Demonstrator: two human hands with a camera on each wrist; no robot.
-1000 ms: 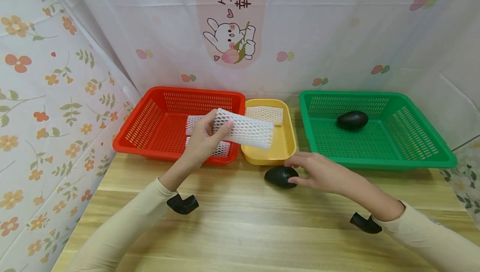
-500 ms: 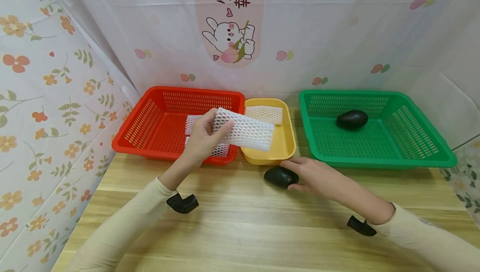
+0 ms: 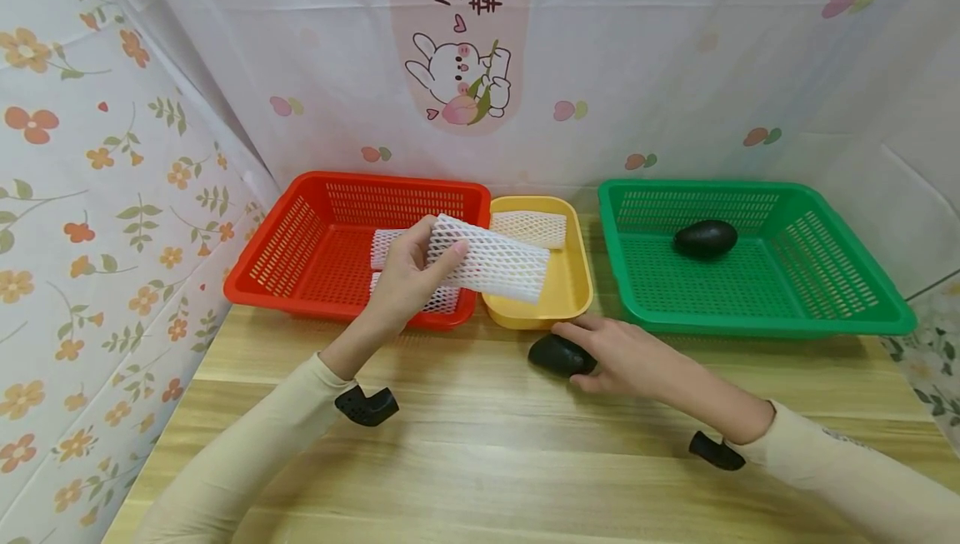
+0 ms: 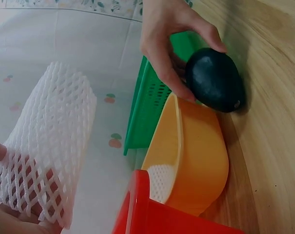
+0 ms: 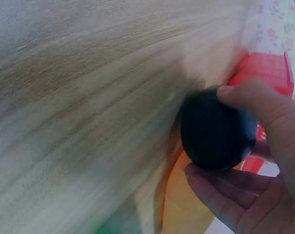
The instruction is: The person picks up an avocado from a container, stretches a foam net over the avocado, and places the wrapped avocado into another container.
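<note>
Pinches one end of a white net (image 3: 491,261) with the left hand (image 3: 402,281), between thumb and bent fingers; holds it up over the edge of the red basket (image 3: 300,273) and part of the yellow box (image 3: 568,281); grips an avocado (image 3: 555,355) with the right hand (image 3: 626,356), thumb on one side and fingers on the other; has that low by the table (image 3: 480,452), just in front of the yellow box; cannot tell if fully resting there; shows two more nets (image 3: 444,299) in the red basket, partly hidden by the left hand; shows another net (image 3: 543,229) at the back of the yellow box; shows a second avocado (image 3: 706,239) lying in the green basket (image 3: 750,290), off to the right.
</note>
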